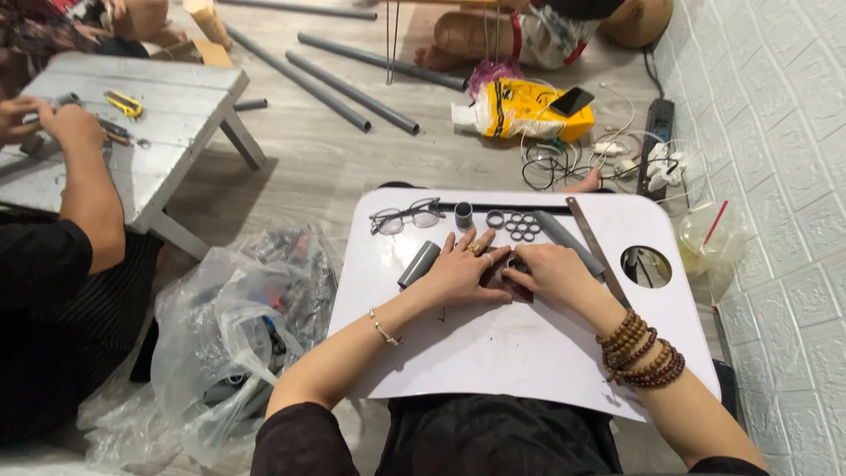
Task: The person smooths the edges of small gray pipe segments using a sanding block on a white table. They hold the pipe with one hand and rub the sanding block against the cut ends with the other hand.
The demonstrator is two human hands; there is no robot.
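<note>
A: what's in the clear plastic bag [231,335] on the floor?

B: grey pipe bits, hard to tell more. Both hands lie flat on the white counter [493,353]; left hand [460,271] and right hand [548,271] pinch a small dark piece [514,264] between fingertips, grip closed on it.

The near half of the white counter [493,353] lies bare, open to either hand. Beyond the hands, a short grey pipe piece [418,264], eyeglasses [405,217], a cluster of grey rings [520,226], a longer grey pipe [564,240] and a metal ruler [597,251] crowd the far edge.
</note>
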